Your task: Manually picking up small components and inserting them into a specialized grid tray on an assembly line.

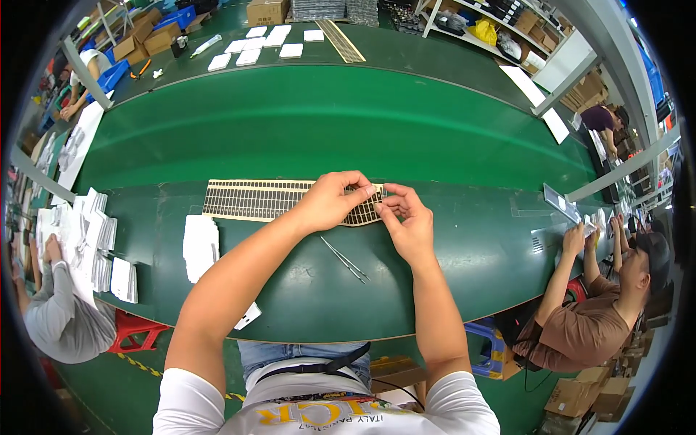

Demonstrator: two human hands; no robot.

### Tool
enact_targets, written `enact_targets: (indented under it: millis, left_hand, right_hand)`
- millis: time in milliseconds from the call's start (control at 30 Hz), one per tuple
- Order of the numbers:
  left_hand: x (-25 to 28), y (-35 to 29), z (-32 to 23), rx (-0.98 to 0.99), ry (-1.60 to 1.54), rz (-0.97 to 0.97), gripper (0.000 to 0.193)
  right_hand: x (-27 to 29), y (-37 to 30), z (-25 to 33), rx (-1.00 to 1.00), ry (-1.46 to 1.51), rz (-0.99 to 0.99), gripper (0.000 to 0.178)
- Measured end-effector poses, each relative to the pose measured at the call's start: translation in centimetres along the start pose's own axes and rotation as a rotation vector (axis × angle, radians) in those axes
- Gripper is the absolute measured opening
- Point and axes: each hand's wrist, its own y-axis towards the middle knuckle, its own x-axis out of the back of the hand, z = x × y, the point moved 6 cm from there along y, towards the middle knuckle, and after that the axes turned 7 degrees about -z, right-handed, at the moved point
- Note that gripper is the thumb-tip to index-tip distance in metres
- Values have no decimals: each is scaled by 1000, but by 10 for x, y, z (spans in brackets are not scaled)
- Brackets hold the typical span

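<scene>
A long cream sheet [250, 199] with rows of small black rectangular stickers lies on the dark green table in front of me. Its right end bends up between my hands. My left hand [330, 201] pinches that end from above, thumb and forefinger near its upper corner. At the end's right edge is my right hand [408, 217], fingers curled and thumb against forefinger. Whether a peeled sticker sits between those fingertips is too small to see. Metal tweezers [344, 259] rest on the table below the sheet. Left of my forearm sits a stack of white flat pieces [200, 246].
A white piece with dark holes [248, 316] lies by the near edge. Beyond the table runs a green conveyor belt [326, 109]; white boxes [249, 56] stand past it. White stacks [124, 280] and a co-worker [61, 312] are at left, another co-worker [591, 319] at right.
</scene>
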Motion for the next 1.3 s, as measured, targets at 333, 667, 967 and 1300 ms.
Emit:
enact_targets:
  millis: [333,667,967,1300]
  left_hand:
    - [0,0,1,1,-61,-1,23]
    - [-2,1,4,13,-90,24,20]
    - [-1,2,7,38,-89,48,17]
    - [0,-2,3,124,-74,30,17]
  right_hand:
    - [-2,-4,25,258,-117,-4,26]
    - [-2,-4,26,293,-134,-26,23]
    - [-3,-6,28,292,-137,-17,21]
    - [-2,-8,26,298,-175,-94,18]
